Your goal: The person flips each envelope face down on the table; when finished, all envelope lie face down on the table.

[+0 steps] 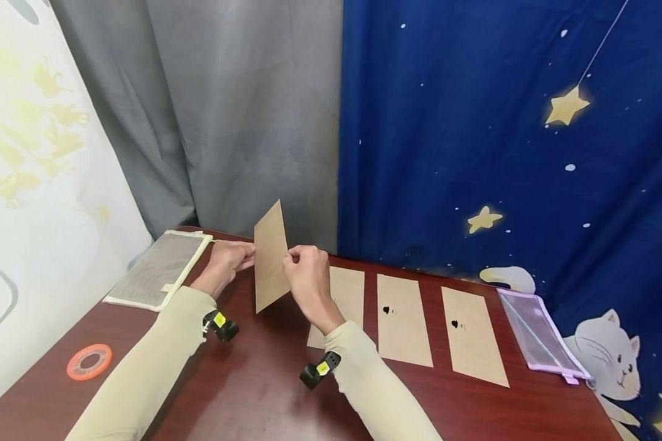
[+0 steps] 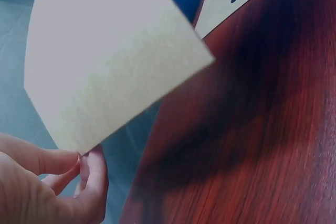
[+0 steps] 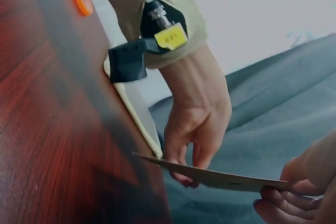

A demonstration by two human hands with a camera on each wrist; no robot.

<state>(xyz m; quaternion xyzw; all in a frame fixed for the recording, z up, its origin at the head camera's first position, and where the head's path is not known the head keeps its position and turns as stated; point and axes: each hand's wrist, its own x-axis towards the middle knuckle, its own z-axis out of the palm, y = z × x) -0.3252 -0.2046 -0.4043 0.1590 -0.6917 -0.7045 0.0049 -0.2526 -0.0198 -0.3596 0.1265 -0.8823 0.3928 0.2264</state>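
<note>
A tan sheet of kraft paper or card (image 1: 270,260) is held upright above the table, between both hands. My left hand (image 1: 228,262) pinches its left edge; in the left wrist view the thumb and fingers of the left hand (image 2: 58,182) close on one corner. On the opposite edge, my right hand (image 1: 311,282) pinches the sheet between thumb and fingers. From the right wrist view the sheet (image 3: 220,178) appears nearly edge-on, with the right hand (image 3: 304,187) at one end. Three similar tan sheets lie flat to the right, one (image 1: 347,294) partly behind the right hand.
Two more flat sheets, the middle one (image 1: 405,324) and the right one (image 1: 474,337), bear small black prints. A cream-edged mesh pouch (image 1: 160,269) lies at left, an orange tape roll (image 1: 89,362) in front of it. A purple mesh pouch (image 1: 540,334) lies far right. Curtains hang behind.
</note>
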